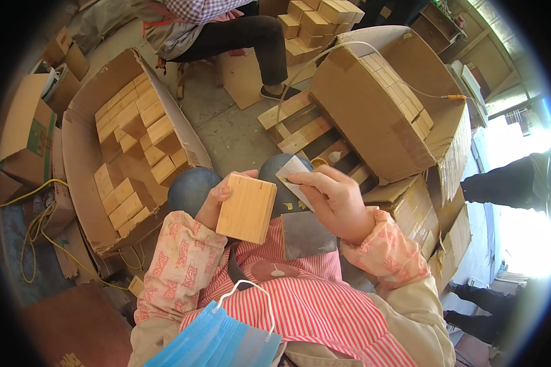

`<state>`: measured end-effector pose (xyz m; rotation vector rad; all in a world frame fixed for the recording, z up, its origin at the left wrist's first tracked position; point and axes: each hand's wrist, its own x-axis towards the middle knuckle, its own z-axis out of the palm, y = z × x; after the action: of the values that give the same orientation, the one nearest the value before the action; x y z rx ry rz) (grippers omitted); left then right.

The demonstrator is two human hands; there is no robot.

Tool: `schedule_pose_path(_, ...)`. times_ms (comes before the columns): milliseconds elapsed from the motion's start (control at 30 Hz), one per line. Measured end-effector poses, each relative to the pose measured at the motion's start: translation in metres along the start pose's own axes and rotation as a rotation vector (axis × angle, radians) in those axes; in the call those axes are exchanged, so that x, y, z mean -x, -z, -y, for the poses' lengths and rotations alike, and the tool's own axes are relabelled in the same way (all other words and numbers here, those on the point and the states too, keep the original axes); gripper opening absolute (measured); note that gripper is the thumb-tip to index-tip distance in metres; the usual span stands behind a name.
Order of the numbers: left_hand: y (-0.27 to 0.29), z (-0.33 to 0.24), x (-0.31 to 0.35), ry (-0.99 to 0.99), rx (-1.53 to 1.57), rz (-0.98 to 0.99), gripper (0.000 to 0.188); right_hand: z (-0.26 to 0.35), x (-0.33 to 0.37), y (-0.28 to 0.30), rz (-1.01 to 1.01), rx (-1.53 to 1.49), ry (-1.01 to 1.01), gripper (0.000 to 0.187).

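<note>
The wooden block [246, 208] is clasped in the left grip [212, 200], above the striped apron [312, 306] on the person's lap. Just right of the block, the right grip [332, 194] pinches a pale, flat sheet [292, 174]. Left of the block, an open carton [79, 153] holds many similar blocks [121, 125]. Beyond the block lies a scuffed grey floor [217, 128], with a seated co-worker's dark-trousered leg [239, 40] farther off. Ahead and right of the block, a large box [364, 116] stands at a slatted wooden pallet [299, 136]; far right of the block, the room is brightly lit.
</note>
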<state>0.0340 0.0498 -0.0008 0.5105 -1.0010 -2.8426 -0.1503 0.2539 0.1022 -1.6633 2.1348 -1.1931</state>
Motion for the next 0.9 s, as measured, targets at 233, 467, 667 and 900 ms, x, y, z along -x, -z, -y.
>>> schedule_pose_path(233, -0.006, -0.002, 0.002, 0.003, 0.015, -0.006, 0.069, 0.000, 0.012, -0.023, -0.018, -0.212, -0.176, 0.024)
schedule_pose_path(467, -0.007, -0.001, 0.002, -0.008, 0.001, 0.026, 0.069, 0.008, 0.007, -0.008, 0.097, 0.062, -0.027, 0.020)
schedule_pose_path(667, -0.005, -0.001, 0.001, -0.013, -0.002, 0.021, 0.072, 0.000, 0.007, -0.008, 0.049, -0.250, -0.211, 0.020)
schedule_pose_path(900, -0.005, -0.001, 0.003, -0.011, 0.018, -0.010, 0.075, 0.001, 0.018, -0.012, 0.169, -0.318, -0.197, 0.019)
